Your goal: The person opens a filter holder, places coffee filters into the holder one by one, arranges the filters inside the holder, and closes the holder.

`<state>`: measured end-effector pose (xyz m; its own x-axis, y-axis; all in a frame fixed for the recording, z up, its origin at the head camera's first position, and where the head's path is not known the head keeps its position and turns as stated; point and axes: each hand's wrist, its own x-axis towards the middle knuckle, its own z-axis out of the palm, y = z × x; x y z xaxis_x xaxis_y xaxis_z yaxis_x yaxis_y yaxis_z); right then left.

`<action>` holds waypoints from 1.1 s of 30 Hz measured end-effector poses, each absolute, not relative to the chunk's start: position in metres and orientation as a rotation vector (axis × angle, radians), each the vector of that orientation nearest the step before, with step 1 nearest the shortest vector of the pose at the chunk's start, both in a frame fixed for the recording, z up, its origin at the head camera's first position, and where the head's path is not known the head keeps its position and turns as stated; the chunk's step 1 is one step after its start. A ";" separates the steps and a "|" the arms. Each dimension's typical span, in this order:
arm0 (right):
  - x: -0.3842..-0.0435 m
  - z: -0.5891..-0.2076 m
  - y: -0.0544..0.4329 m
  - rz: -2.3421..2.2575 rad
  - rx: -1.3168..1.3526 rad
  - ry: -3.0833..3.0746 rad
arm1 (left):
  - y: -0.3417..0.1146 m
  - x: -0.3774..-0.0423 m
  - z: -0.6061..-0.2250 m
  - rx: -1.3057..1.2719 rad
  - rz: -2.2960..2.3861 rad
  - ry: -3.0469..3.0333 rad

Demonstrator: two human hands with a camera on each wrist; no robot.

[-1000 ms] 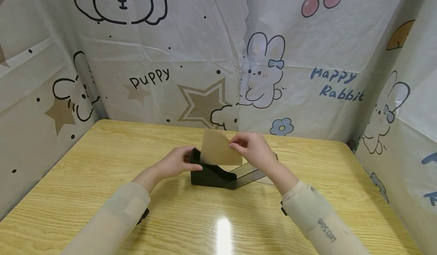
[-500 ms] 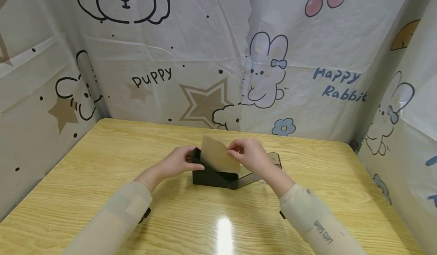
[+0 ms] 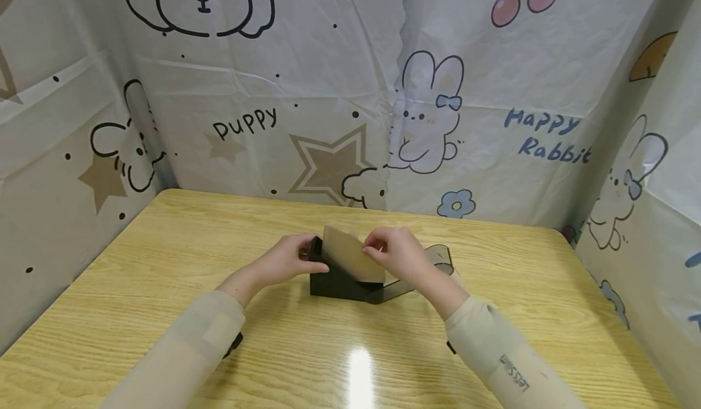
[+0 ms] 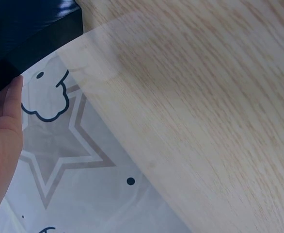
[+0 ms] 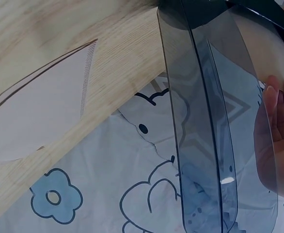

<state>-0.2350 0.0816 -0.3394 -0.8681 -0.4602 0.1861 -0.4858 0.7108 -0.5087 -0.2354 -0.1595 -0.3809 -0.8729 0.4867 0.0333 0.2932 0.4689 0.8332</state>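
A black box-shaped holder (image 3: 342, 284) sits on the table with its smoky see-through lid (image 3: 440, 254) swung open to the right. My left hand (image 3: 287, 257) grips the holder's raised left end, thumb on the near side and fingers behind. Between the thumb and fingertips of my right hand (image 3: 395, 249) is the right edge of a tan coffee filter paper (image 3: 350, 254). Its lower part is inside the holder, hidden by the near wall; the upper part sticks out, tilted. In the right wrist view the lid (image 5: 200, 121) partly covers my right hand (image 5: 280, 141).
A pale fan-shaped filter paper (image 5: 45, 102) with a crimped edge lies on the wooden table (image 3: 263, 348) beyond the lid, mostly behind my right arm in the head view. Printed cloth (image 3: 328, 80) hangs along the table's back and sides.
My right hand has moved down and slightly left, lowering the tan filter paper from above the holder into it. The left hand keeps its grip on the holder.
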 end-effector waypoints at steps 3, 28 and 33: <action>-0.235 -0.341 0.081 0.851 0.803 -2.868 | -0.160 -0.236 -0.381 0.675 1.356 2.513; -0.235 -0.352 0.075 0.761 0.845 -2.892 | -0.159 -0.235 -0.378 0.684 1.344 2.524; -0.235 -0.354 0.074 0.761 0.857 -2.902 | -0.159 -0.234 -0.378 0.682 1.346 2.515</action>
